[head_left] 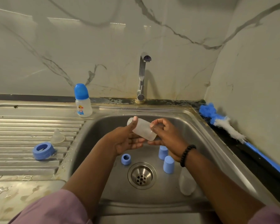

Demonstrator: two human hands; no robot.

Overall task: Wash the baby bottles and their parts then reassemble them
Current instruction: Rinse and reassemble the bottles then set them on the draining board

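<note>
i am cradling the clear bottle (pixel 142 129) tilted in my left hand (pixel 128 139), my right hand (pixel 164 133) pinching its base; its writing is unreadable.

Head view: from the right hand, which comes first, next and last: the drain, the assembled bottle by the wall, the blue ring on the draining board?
From the right hand:
1. Drain, just below it on the sink floor.
2. Assembled bottle, up left by the wall.
3. Blue ring, far left on the draining board.
</note>
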